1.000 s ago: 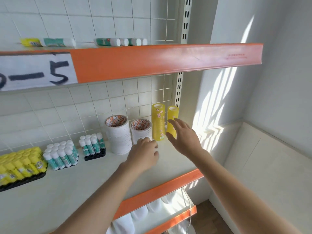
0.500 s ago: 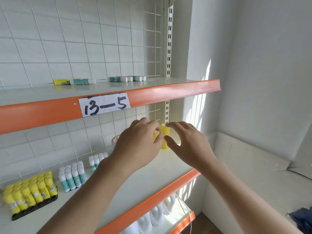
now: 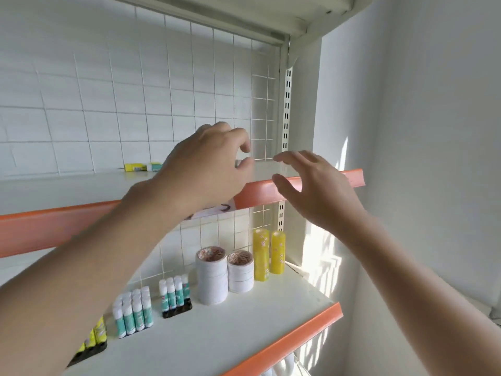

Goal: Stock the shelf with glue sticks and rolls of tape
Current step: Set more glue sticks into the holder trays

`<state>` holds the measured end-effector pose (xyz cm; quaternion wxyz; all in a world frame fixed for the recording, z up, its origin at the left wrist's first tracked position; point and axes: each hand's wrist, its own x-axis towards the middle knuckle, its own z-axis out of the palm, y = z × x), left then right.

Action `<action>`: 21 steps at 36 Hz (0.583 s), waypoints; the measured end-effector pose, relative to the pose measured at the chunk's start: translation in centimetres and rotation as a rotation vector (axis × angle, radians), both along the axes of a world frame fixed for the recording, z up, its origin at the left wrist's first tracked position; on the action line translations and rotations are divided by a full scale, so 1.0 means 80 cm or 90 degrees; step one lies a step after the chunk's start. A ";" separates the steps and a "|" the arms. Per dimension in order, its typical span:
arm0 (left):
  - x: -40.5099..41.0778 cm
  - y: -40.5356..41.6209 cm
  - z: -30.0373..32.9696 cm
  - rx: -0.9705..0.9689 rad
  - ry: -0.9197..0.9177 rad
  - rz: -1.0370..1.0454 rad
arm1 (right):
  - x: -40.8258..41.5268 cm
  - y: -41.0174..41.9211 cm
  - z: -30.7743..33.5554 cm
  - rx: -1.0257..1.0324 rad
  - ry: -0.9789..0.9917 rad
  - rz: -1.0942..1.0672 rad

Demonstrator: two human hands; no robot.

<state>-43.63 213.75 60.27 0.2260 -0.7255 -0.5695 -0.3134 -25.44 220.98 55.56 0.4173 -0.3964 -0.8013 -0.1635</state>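
Observation:
Both hands are raised in front of the upper shelf (image 3: 311,183). My left hand (image 3: 208,169) has curled fingers over the shelf's front part and holds nothing visible. My right hand (image 3: 311,185) is spread open beside it, just above the orange edge. A few glue sticks (image 3: 142,167) lie at the back of that shelf, partly hidden by my left hand. On the lower shelf (image 3: 244,329) stand two yellow tape stacks (image 3: 268,253), two white tape stacks (image 3: 225,272) and trays of teal-labelled glue sticks (image 3: 135,308) and yellow glue sticks (image 3: 95,337).
A white wire grid (image 3: 162,104) backs the shelves. A slotted upright (image 3: 286,118) runs down the right side next to a white wall (image 3: 406,131). A paper label (image 3: 214,210) hangs on the upper shelf's edge, mostly hidden by my left wrist.
Both hands left the yellow tape stacks on the lower shelf and rose to the upper shelf. The view tilted upward.

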 end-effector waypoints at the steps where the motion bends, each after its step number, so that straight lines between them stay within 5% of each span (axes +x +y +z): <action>1: -0.003 0.009 0.004 -0.022 0.021 0.025 | -0.003 0.012 0.006 -0.004 -0.014 -0.001; 21: -0.036 0.222 0.065 -0.337 0.202 0.275 | -0.069 0.269 0.085 -0.262 -0.491 0.025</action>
